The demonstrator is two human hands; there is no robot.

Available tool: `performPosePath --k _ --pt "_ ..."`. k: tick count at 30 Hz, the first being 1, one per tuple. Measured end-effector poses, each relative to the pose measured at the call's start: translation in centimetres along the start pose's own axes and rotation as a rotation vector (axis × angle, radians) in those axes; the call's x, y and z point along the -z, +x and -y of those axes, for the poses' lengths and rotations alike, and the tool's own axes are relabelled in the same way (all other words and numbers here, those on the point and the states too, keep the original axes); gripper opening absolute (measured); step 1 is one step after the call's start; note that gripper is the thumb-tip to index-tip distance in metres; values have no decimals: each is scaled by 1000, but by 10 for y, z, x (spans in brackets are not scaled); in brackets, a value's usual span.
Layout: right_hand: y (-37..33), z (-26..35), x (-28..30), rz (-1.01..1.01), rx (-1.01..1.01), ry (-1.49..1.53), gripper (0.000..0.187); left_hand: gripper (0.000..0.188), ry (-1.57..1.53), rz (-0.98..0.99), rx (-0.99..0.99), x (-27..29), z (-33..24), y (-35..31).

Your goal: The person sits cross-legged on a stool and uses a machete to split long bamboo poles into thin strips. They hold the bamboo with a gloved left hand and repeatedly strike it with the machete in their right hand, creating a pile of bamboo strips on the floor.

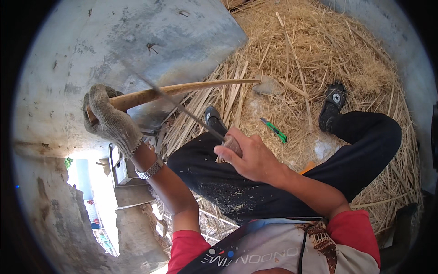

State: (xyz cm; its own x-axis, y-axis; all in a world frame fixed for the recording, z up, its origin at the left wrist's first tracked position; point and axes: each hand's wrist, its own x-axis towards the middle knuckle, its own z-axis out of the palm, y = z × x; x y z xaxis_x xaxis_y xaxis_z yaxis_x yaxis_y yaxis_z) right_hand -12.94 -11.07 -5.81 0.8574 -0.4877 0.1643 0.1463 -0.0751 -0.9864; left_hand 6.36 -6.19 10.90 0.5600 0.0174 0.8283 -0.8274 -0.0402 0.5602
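My left hand [111, 119], in a grey knitted glove, is closed around the thick end of a long, pale strip of split bamboo [200, 86]. The strip tapers to the right, and its thin tip reaches out over the straw-strewn floor. Bare, my right hand [255, 157] grips the wooden handle of a long knife [189, 114]. Its narrow dark blade slants up and left from my fist, crossing in front of the bamboo in this view; whether they touch I cannot tell. A green utility knife [274, 129] lies on the shavings between my feet.
Pale shavings and bamboo slivers [337, 50] heap up ahead and to the right. Split strips [232, 82] lie beside my left shoe [214, 118]; my right shoe [332, 105] rests on shavings. A worn grey wall [105, 36] rises close on the left, above a bright opening [98, 201].
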Motion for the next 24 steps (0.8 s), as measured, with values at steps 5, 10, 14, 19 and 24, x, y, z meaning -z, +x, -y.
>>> performPosePath --k 5,10,14,19,24 --pt "20 -51 10 -112 -314 -79 41 26 -29 -48 41 3 14 11" --pt "6 -18 0 -41 -199 -100 41 26 2 -42 41 15 26 14" --pt "1 -12 -19 40 24 -49 31 27 -17 18 -38 11 21 11" --pt "20 -85 -23 -144 -199 12 18 26 -40 -13 16 11 23 15" --pt "31 -114 3 -149 -578 -146 19 22 -97 5 -6 1 29 21"
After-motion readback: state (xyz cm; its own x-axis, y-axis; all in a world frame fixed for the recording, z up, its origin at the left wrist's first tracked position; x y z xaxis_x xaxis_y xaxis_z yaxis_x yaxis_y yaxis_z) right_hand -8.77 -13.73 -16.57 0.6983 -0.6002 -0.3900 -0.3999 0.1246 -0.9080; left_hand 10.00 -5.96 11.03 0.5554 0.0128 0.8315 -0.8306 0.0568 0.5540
